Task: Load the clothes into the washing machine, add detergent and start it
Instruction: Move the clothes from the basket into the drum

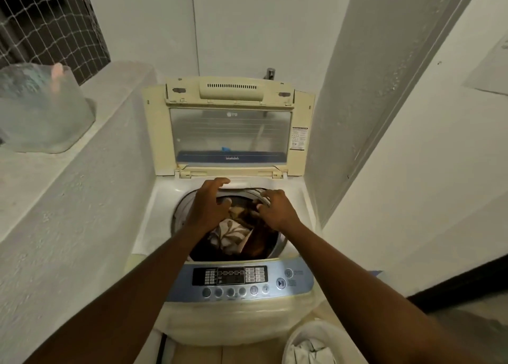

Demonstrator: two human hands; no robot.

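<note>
Okay, top-load washer [233, 319] fills the centre, squeezed between a ledge [82, 199] and a wall. Its lid [231, 133] stands open and upright at the back, so nothing blocks the drum. Clothes [232, 233] sit in the drum, a dark pile with a pale patterned piece on top. They're likely soft, light and floppy, easy to snag on the rim. Best to bunch a fold from the top or press flat with the palm.

Left hand [209, 204] hovers over the drum's left rim, fingers spread and bent, holding nothing. Right hand [275, 210] is at the far right rim with fingers curled down. Can't tell if it pinches cloth.

Around:
- A clear plastic tub [41, 111] sits upside down on the ledge.
- A basket [299, 333] at lower right has white cloth inside, probably more to load.
- The panel [228, 277] is on the near edge, under both forearms.
- No detergent in view.
</note>
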